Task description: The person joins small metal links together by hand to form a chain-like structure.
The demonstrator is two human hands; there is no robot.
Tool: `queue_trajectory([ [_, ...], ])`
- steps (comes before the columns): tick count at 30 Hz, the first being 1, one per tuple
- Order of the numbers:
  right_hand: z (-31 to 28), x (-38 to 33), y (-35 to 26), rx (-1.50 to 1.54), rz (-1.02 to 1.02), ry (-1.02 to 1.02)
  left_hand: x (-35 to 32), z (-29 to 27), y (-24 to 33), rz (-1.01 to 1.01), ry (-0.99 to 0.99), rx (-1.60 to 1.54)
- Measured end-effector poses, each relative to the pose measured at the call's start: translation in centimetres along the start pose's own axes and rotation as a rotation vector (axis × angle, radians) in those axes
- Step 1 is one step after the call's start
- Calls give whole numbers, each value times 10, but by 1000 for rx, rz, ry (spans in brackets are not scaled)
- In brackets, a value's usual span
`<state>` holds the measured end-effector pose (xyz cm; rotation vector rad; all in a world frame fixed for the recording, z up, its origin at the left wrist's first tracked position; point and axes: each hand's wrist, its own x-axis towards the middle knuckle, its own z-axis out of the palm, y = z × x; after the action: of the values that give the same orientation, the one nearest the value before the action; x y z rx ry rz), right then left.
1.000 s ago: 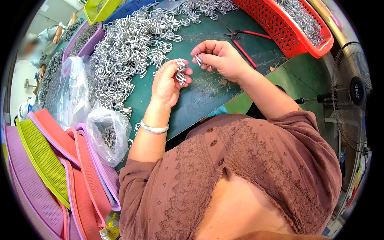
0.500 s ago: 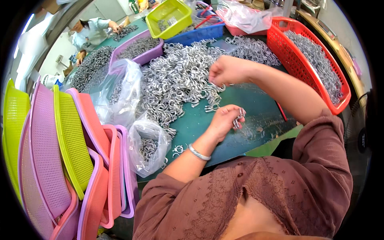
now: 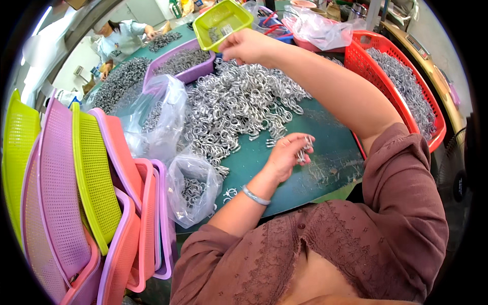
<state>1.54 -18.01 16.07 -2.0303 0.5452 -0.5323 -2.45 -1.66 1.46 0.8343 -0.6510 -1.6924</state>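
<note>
My left hand (image 3: 287, 158) is closed around several small silver metal rings (image 3: 303, 148), which stick out between thumb and fingers. It hovers over the front part of the green tabletop (image 3: 325, 127). My right hand (image 3: 244, 47) reaches far across, above the back of the big pile of silver metal rings (image 3: 244, 101). Its fingers are curled together at the front edge of the lime-green basket (image 3: 217, 23); whatever they hold, if anything, is hidden. Beside my left forearm a clear plastic bag (image 3: 201, 203) with rings in it stands, and a few loose rings (image 3: 230, 194) lie nearby.
Stacked purple, green and pink baskets (image 3: 96, 173) stand at the left. A purple basket (image 3: 201, 71) of small grey parts sits behind the pile. The red basket (image 3: 356, 56) at the right is full of metal parts. A co-worker (image 3: 124, 40) works at the far left.
My right hand has moved away and to the left, from the pile's right edge to the green basket. The left hand stays nearly in place, still gripping the rings.
</note>
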Motion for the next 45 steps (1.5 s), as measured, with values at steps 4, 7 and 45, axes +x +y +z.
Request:
queue_trajectory([
  [4,-15,-82,31,75,145,-210,-2,-6,4,81,-24,-90],
  [7,-22,-137,51,195,227,-233,-4,-8,6,124,-49,-150],
  [45,10,-233,90,333,144,357,-5,4,2,-93,-182,-87],
])
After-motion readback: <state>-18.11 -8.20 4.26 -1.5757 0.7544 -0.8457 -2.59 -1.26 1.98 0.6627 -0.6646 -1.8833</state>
